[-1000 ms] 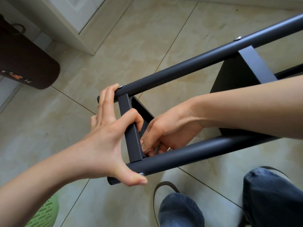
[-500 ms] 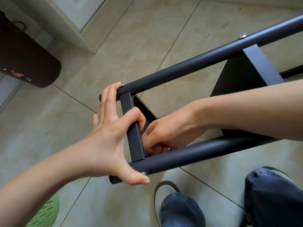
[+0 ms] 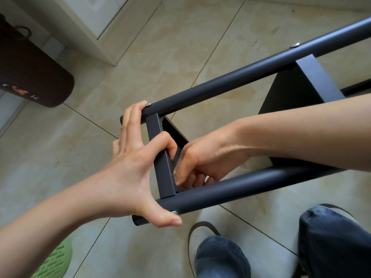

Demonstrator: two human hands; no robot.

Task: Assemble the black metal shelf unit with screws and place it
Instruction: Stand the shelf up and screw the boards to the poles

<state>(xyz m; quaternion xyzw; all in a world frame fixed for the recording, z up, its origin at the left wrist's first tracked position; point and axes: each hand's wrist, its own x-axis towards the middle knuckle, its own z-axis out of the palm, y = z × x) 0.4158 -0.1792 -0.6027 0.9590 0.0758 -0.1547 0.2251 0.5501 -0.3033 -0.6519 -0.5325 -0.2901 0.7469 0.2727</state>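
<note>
Between the two round black metal tubes [image 3: 230,85], the flat black crossbar [image 3: 163,163] is clasped by the left hand [image 3: 128,167]; the right hand [image 3: 200,163], fingers curled behind it, has barely shifted, so fastening seems ongoing.

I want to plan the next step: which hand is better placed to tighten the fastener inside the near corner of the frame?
The right hand, probably. Its fingers already curl inside the corner where the crossbar meets the near tube. The left hand is busy bracing both tubes, thumb beside the screw.

Brown bag [image 3: 30,71], green basket [image 3: 55,261]
</note>
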